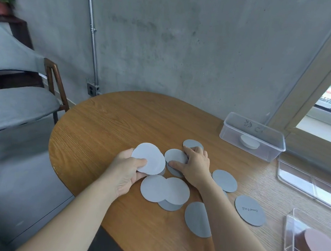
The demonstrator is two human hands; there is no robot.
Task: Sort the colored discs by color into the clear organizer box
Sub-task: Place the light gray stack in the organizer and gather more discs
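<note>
The left hand (125, 170) grips a stack of pale discs (149, 160) above the counter (120, 121), thumb on top, fingers curled beneath. Beside it the right hand (195, 164) pinches a grey disc (175, 155) (thumb near edge, fingers far edge). The clear box (254, 138), well apart, holds what look like white discs (249, 142).

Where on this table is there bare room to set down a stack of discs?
The far left of the table, between its rounded rim and the clear box, is bare wood. A smaller patch lies at the near edge between the forearms. The middle is crowded with grey discs, the right side with clear containers.
</note>
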